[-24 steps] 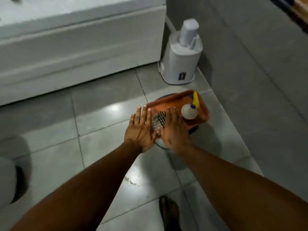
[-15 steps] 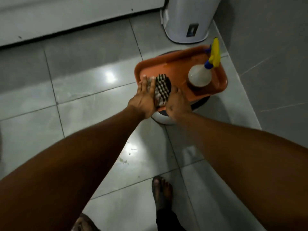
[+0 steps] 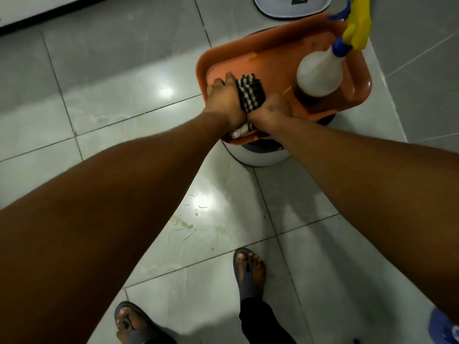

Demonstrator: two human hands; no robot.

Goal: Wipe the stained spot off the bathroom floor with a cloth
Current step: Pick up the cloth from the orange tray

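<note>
A black-and-white checked cloth [image 3: 249,94] lies folded on the orange tray [image 3: 270,58], near its front left corner. My left hand [image 3: 224,100] presses against the cloth's left side, fingers curled around it. My right hand [image 3: 272,114] is closed on the cloth's near right end. The stained spot [image 3: 185,224], yellowish specks and thin streaks, marks the grey floor tile between my forearms, below the tray.
A spray bottle [image 3: 320,75] with a yellow-and-blue trigger stands on the tray's right side. The tray rests on a round white stool [image 3: 258,155]. A white bin base [image 3: 293,7] sits at the top, a grey wall to the right. My sandalled feet [image 3: 248,271] stand below.
The camera has come closer and tilted down. Both hands went from flat and open beside the cloth to closed around it.
</note>
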